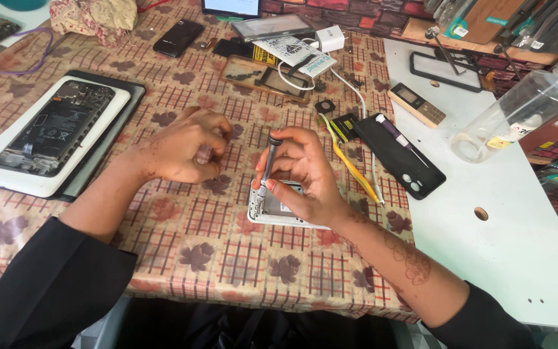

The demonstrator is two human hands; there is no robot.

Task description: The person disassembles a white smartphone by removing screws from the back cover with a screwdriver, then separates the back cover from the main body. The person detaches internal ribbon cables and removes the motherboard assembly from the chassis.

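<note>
My right hand (305, 178) grips a screwdriver (267, 165) upright over the small opened phone (272, 210) near the surface's front edge, while my left hand (182, 145) is clenched beside it.

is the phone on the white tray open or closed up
Open: the dark smartphone on the white rectangular tray lies with its back cover off, its internal parts showing.

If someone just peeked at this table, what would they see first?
Probably the right hand in the middle, holding a thin screwdriver upright over a small opened phone. Beside it, the left hand rests curled on the leaf-patterned tablecloth. At the left lies another opened phone on a white tray.
</note>
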